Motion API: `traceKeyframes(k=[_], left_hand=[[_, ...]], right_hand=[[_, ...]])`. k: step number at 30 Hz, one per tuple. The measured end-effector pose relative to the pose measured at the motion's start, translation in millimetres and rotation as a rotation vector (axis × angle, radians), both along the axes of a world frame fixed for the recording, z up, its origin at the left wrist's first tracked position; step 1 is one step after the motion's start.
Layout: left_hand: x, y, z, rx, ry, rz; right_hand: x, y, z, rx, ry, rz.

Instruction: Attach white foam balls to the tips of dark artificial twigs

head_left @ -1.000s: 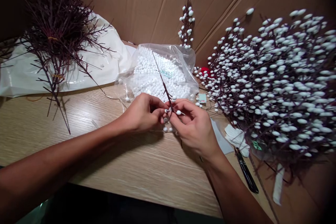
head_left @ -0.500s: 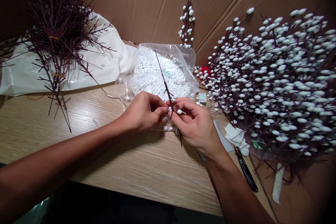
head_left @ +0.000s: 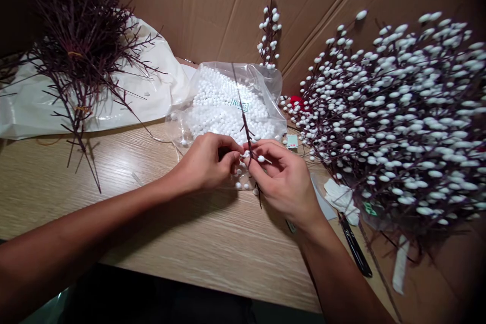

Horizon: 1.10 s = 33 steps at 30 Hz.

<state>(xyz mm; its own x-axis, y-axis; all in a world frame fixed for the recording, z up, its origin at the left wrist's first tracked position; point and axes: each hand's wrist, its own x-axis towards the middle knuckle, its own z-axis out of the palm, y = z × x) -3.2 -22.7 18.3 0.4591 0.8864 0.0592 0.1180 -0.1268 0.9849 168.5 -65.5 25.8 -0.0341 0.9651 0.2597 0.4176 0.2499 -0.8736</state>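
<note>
Thumb and fingers of my right hand (head_left: 284,177) pinch a thin dark brown artificial twig (head_left: 246,126), which stands nearly upright and leans slightly left at its top. A couple of white foam berries (head_left: 261,159) show on its short side stems. My left hand (head_left: 210,162) is closed, its fingertips pinched against a small white berry (head_left: 246,154) at the twig, close to my right fingers. Just behind both hands lies a clear plastic bag (head_left: 273,81) full of white berries (head_left: 216,91); a few loose ones (head_left: 238,186) lie below the hands.
Bare dark twigs (head_left: 83,45) are bundled on a white plastic bag (head_left: 159,76) at left. A big heap of berry-covered branches (head_left: 398,121) fills the right. A finished-looking sprig (head_left: 270,25) leans on the cardboard (head_left: 212,5). A black-handled tool (head_left: 355,245) lies at right.
The twig's upper end has swung a little to the right and stands more upright. Both hands keep nearly the same place and grip.
</note>
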Motion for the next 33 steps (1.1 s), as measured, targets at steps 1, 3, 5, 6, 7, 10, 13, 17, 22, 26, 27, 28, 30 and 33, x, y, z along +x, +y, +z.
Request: traceKeyframes(k=[1,3,5,6,7,10,13,17,22,26,27,28,30,33], left_hand=[[0.1,0.8,0.6,-0.073,-0.058,-0.011],[0.2,2.7,2.3,-0.221,-0.168,-0.017],[-0.2,4.6,4.5,-0.328,-0.231,-0.012],[-0.5,5.3,5.5,-0.365,-0.247,-0.015],[-0.9,6.0,6.3,-0.393,-0.259,-0.019],[-1.9,7.2,7.2,-0.446,-0.288,-0.033],[-2.3,8.0,5.7,-0.459,-0.311,-0.038],[-2.0,8.3,1.8,-0.437,-0.335,-0.037],[-1.3,7.3,-2.4,-0.441,-0.342,-0.036],[-0.1,5.0,-0.7,-0.432,-0.299,-0.027],[0.0,4.4,0.5,-0.425,-0.286,-0.022],[0.1,3.9,1.9,-0.413,-0.274,-0.018],[-0.1,3.1,4.4,-0.386,-0.247,-0.01],[-0.1,2.0,6.7,-0.361,-0.209,0.016]], right_hand=[[0.8,0.6,0.9,0.008,0.007,0.002],[1.5,1.5,2.3,0.029,0.006,0.011],[1.4,1.8,2.9,0.053,-0.004,0.02],[1.3,1.7,3.0,0.062,-0.006,0.022],[1.3,1.6,3.0,0.065,-0.005,0.024],[2.1,1.0,2.8,0.061,-0.009,0.028],[2.8,0.4,2.8,0.059,-0.023,0.024],[1.1,-0.2,3.0,0.046,-0.011,0.023],[-1.6,-1.8,3.6,-0.004,0.059,0.041],[-1.2,-2.7,2.9,0.004,0.039,0.024],[-1.2,-2.9,2.7,0.01,0.029,0.022],[-1.3,-3.0,2.4,0.018,0.017,0.018],[-2.1,-3.3,2.1,0.034,-0.012,0.009],[-4.0,-3.8,1.7,0.059,-0.06,0.0]])
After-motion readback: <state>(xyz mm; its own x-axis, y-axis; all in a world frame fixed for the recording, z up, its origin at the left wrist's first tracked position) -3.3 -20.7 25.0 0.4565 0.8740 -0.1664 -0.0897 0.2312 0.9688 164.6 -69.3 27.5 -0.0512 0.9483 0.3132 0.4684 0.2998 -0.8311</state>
